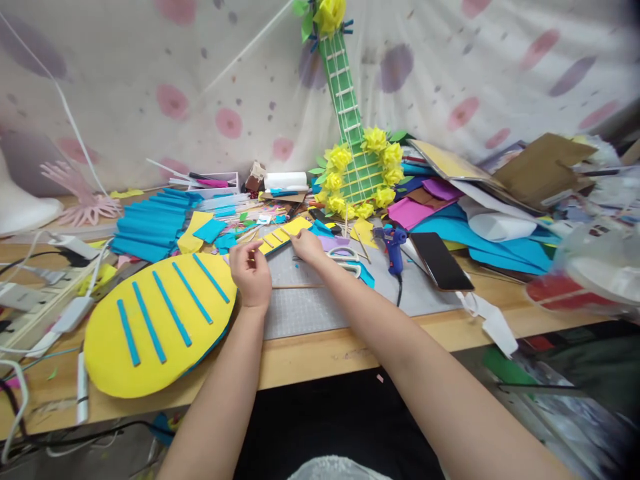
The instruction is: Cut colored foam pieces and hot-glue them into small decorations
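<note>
A yellow paper guitar with a flat oval body lies on the table, slanted blue strips across it. Its yellow neck, edged in blue, runs up to the right and carries thin pale sticks laid crosswise. My left hand is beside the join of body and neck, its fingers curled closed; whatever they hold, if anything, is too small to make out. At the neck's far end, my right hand has its fingers closed on the edge. White-handled scissors lie just right of that hand.
A green guitar with yellow paper flowers leans on the curtain. A blue glue gun and a black phone rest on the right of the grey cutting mat. Blue crepe paper, cords and a power strip crowd the left.
</note>
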### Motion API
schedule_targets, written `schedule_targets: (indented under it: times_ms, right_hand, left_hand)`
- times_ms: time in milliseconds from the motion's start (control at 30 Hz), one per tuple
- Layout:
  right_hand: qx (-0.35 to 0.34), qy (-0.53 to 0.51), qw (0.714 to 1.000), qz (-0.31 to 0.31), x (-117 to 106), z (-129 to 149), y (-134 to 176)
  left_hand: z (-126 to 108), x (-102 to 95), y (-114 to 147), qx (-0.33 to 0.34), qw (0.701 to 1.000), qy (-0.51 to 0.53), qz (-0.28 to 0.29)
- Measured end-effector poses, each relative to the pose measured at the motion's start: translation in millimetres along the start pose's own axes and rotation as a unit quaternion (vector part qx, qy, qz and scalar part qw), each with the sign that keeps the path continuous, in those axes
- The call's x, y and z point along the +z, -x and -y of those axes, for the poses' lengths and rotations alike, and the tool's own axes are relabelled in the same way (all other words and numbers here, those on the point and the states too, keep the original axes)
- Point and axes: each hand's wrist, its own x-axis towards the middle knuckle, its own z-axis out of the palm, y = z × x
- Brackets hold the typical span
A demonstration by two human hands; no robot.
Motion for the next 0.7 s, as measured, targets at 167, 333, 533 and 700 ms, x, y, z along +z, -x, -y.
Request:
schedule_targets:
  times_ms: [167, 333, 533, 700]
  right_hand:
    - [-0.003, 0.003, 1.0, -0.003, 1, -2, -3]
    - [-0.011, 0.003, 1.0, -0.005, 0, -3, -3]
    - [-0.01, 0.011, 1.0, -0.007, 3, -2, -4]
    - [-0.009, -0.006, 1.0, -0.015, 3, -2, -4]
  left_hand:
    - [0, -4.6, -9, -0.031, 0.997, 0.0, -0.07]
    - [6, -1.7, -11, -0.053, 0.995, 0.013, -0.089]
    - [14, -3.2, -13, -0.061, 0.996, 0.03, -0.054]
    - [17, -0.9, -13, -0.092, 0.993, 0.037, -0.057]
